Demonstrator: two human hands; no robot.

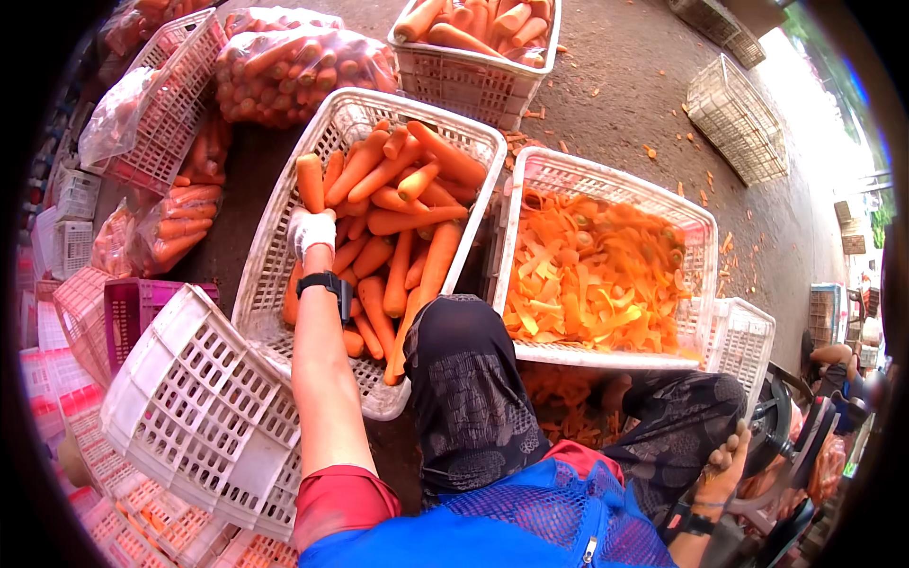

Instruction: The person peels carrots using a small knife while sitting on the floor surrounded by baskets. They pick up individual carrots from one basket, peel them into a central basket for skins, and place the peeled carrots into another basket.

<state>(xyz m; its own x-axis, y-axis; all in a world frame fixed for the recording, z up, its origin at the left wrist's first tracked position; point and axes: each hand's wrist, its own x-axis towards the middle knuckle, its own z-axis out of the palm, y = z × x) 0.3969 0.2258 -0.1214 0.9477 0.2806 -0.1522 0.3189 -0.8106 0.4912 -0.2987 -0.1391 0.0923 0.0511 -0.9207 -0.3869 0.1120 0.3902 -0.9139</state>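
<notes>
My left hand, in a white knit glove, grips an upright carrot near the left wall of a white plastic crate. Loose carrots are heaped inside that crate. My right hand is low on the right, beside my bent knee. Its fingers are partly curled, and whether they hold anything is unclear. Between my knees and the floor ahead stands a second white crate, filled with orange carrot peelings and a few cut carrot ends.
Another crate of carrots stands ahead. Bagged carrots lie at the upper left, near a tilted crate. A white crate leans close by my left arm. Carrot scraps litter the floor. Another person is at far right.
</notes>
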